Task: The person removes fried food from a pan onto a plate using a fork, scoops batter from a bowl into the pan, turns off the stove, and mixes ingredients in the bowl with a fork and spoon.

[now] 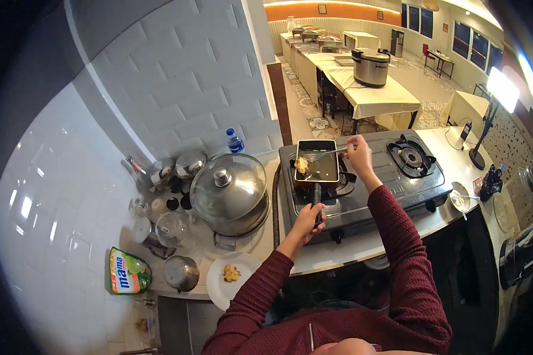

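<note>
The left fingers (311, 221) are closed round the handle of the pan (324, 171) on the stove (370, 177); the right fingers (356, 148) grip a utensil (328, 152) (its tip, near the food (302, 165), is unclear).

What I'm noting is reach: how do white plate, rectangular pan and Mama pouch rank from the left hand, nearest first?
1. Rectangular pan: handle in the left hand.
2. White plate: left, on the counter.
3. Mama pouch: far left, by the wall.

There are one rectangular frying pan (327, 169), one gas stove (373, 204), two burners (410, 155), one white plate (218, 291), one water bottle (235, 142) and one rice cooker (371, 71).
</note>
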`<state>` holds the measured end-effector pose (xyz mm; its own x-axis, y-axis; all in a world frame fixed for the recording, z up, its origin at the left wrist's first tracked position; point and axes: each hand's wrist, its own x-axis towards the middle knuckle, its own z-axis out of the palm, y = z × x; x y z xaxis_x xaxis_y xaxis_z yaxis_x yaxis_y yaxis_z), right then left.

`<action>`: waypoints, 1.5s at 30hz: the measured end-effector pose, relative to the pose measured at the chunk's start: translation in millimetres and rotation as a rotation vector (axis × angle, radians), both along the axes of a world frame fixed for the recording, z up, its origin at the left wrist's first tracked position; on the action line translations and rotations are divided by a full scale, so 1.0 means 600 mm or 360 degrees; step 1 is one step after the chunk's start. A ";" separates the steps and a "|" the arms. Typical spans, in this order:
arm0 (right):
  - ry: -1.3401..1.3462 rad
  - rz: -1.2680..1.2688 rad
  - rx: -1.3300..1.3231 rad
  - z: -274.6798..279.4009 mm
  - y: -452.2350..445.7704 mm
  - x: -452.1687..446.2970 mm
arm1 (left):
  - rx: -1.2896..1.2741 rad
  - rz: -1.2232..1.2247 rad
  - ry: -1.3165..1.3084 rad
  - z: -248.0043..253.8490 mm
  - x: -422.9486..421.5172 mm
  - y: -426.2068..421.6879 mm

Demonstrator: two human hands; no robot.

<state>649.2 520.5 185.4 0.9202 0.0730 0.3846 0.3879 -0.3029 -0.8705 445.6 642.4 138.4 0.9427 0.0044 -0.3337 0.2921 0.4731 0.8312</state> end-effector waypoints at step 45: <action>-0.0123 -0.0220 -0.0119 -0.067 0.051 0.023 | 0.0029 -0.0060 -0.0026 0.004 -0.003 -0.002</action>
<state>663.1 551.0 145.4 0.8914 -0.0213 0.4527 0.4027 -0.4211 -0.8127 443.7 641.4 141.0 0.9477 -0.0253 -0.3183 0.2955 0.4467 0.8445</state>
